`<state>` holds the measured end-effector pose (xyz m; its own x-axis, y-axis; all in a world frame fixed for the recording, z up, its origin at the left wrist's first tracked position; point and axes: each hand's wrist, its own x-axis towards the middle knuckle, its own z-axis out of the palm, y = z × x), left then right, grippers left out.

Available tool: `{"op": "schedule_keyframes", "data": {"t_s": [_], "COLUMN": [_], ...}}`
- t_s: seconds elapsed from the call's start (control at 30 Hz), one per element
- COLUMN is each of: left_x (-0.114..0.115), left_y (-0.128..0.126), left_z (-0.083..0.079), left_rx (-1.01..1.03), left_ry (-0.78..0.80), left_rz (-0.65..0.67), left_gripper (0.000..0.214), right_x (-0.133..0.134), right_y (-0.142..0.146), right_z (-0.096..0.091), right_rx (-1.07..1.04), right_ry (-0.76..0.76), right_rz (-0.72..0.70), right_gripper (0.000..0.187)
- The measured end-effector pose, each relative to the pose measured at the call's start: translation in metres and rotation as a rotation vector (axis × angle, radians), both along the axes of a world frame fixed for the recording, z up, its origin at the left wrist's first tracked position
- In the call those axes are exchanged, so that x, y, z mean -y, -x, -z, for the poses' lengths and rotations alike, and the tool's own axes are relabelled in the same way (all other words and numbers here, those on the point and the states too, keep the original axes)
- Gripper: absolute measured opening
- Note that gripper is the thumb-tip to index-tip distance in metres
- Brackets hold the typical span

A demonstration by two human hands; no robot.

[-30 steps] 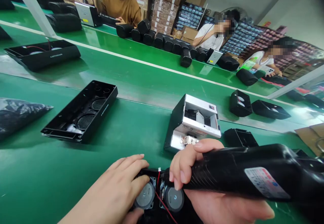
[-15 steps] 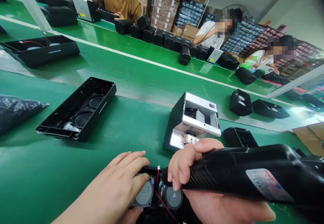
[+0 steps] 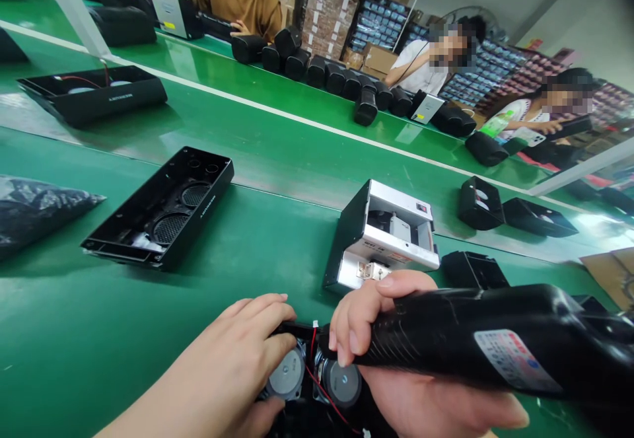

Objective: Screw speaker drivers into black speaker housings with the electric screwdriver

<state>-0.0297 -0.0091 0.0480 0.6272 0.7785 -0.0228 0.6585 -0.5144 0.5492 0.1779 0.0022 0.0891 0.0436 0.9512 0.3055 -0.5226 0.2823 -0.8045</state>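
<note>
Best held square: electric screwdriver (image 3: 460,332), in finger-wrapped right hand (image 3: 364,319). Best braced: speaker housing (image 3: 304,418), clasped under half-curled left hand (image 3: 242,352).

I cannot make out the tip of the black tool (image 3: 460,326) past the right hand (image 3: 391,385), and its far end runs off my right edge. The print on its label (image 3: 518,359) is too blurred for me to read. The left hand (image 3: 238,352) hides part of one speaker (image 3: 288,372); the bottom edge cuts off the black housing (image 3: 307,419). My left edge crops a dark bag (image 3: 39,213).
</note>
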Motion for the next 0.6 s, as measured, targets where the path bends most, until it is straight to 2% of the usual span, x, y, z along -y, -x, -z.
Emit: {"op": "schedule_keyframes", "data": {"t_s": [0.2, 0.4, 0.53, 0.6], "left_x": [-0.003, -0.004, -0.006, -0.008], "left_y": [-0.002, -0.004, -0.006, -0.006], "left_z": [-0.012, -0.012, -0.013, -0.015], "left_rx": [-0.048, -0.042, -0.028, -0.024], "left_ry": [0.09, 0.131, 0.156, 0.177], "left_rz": [0.015, 0.007, 0.0, 0.005], "left_gripper": [0.043, 0.04, 0.038, 0.036], "right_x": [0.005, 0.011, -0.002, -0.009], "right_y": [-0.001, -0.011, -0.021, -0.018], "right_z": [0.002, 0.012, 0.026, 0.03], "right_rx": [0.016, 0.13, 0.195, 0.252], "right_ry": [-0.003, -0.041, -0.202, -0.23], "right_rz": [-0.038, -0.103, -0.278, -0.356], "right_gripper": [0.058, 0.041, 0.028, 0.034]}}
